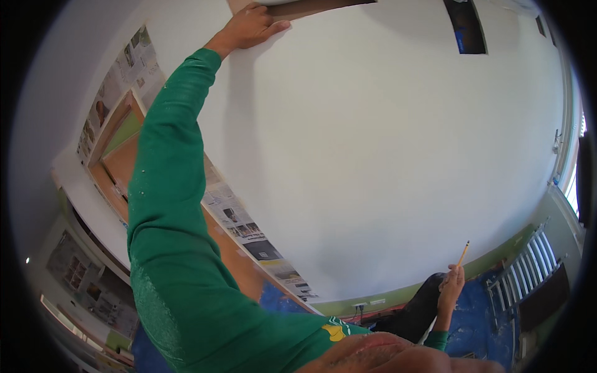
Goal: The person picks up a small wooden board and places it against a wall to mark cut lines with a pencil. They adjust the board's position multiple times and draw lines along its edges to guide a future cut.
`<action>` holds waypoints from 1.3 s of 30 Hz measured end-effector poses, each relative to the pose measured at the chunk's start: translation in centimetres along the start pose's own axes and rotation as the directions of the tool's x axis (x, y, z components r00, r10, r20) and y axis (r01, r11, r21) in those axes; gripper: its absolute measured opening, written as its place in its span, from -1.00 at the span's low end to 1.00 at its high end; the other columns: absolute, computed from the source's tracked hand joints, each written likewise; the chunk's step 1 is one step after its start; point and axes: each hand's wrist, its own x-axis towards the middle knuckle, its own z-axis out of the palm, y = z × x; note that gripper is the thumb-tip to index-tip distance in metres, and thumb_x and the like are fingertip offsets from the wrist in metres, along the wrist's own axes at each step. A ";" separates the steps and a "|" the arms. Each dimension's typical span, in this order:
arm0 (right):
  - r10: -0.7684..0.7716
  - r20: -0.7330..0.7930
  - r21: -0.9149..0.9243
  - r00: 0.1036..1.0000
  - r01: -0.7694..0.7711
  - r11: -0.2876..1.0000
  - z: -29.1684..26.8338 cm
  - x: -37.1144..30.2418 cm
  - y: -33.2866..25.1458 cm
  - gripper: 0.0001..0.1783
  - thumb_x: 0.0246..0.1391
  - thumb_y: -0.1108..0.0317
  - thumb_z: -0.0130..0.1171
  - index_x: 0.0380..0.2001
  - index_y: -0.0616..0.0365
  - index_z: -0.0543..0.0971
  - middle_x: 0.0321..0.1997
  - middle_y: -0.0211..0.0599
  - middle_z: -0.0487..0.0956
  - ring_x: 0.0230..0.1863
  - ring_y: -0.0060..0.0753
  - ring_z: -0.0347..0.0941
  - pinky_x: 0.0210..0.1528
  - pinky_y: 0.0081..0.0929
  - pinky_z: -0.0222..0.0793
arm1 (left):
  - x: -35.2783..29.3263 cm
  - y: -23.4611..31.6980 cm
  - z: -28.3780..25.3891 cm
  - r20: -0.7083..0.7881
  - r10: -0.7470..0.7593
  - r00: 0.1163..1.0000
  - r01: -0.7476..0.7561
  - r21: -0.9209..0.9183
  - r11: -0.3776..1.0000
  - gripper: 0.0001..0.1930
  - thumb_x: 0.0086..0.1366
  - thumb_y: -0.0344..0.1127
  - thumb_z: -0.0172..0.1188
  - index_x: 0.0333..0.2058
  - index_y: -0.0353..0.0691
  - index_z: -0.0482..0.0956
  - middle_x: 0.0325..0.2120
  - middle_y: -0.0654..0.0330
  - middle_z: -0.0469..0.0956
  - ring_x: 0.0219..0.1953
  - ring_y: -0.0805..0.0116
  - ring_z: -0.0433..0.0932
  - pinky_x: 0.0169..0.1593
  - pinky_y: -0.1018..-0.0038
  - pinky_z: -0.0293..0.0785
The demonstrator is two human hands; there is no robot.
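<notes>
My left hand (pixel 247 28), its arm raised in a green sleeve, is at the corner of a long brown-edged opening (pixel 317 7) in the white wall surface (pixel 373 143). Its fingers curl at the opening's edge, and the thumb lies along the white surface below. What the fingertips touch inside is hidden. Low on the right, my right hand (pixel 452 289) is closed round a thin yellow pencil (pixel 463 253) that points upward, apart from the wall.
A second, dark rectangular opening (pixel 466 28) is at the upper right. Newspaper strips (pixel 258 239) border a wooden door frame (pixel 112 155) on the left. A metal ladder (pixel 525 267) leans at the right, near a window. Blue sheeting (pixel 476 317) covers the floor.
</notes>
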 end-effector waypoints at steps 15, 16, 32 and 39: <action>-0.182 0.424 -0.008 0.887 0.205 0.979 15.6 -3.5 -13.2 -0.68 0.48 0.23 -0.08 -0.19 0.19 0.59 -0.57 -0.65 0.23 -0.57 -0.76 0.09 -0.54 -0.63 0.02 | -17.1 23.0 1.7 0.030 -0.241 0.970 0.115 -0.931 0.346 -0.40 0.47 0.08 0.15 0.27 -0.25 0.42 0.11 -0.02 0.53 0.17 -0.03 0.48 0.31 0.16 0.33; -0.247 0.532 -0.053 0.810 0.323 0.945 18.6 -4.3 -15.5 -0.68 0.49 0.23 -0.09 -0.20 0.21 0.58 -0.57 -0.56 0.26 -0.55 -0.68 0.12 -0.50 -0.56 0.07 | -19.3 25.8 2.0 0.011 -0.127 0.992 0.047 -0.957 0.285 -0.27 0.46 0.20 0.08 0.33 -0.30 0.31 0.13 -0.03 0.51 0.23 0.00 0.46 0.34 0.18 0.30; -0.865 0.500 0.204 0.042 0.965 0.165 46.7 -2.7 -33.0 -0.67 0.41 0.17 0.11 -0.15 0.28 0.60 -0.13 -0.01 0.61 -0.09 0.12 0.51 0.01 -0.17 0.44 | -31.9 12.9 4.6 0.075 -0.918 0.391 -0.139 -0.980 -0.140 -0.54 0.56 0.10 -0.01 -0.04 -0.27 0.43 -0.44 0.32 0.46 -0.45 0.36 0.48 -0.26 0.34 0.52; -0.698 0.694 -0.328 0.179 0.941 -0.084 54.6 2.5 -47.1 -0.32 0.49 -0.10 -0.21 0.10 0.38 0.55 0.17 0.33 0.54 0.24 0.28 0.43 0.31 0.07 0.25 | -29.0 10.3 14.0 -0.158 -0.931 0.330 0.656 -0.670 0.347 -0.41 0.36 0.21 0.24 -0.03 -0.27 0.50 -0.43 0.12 0.60 -0.38 0.14 0.61 -0.27 0.23 0.50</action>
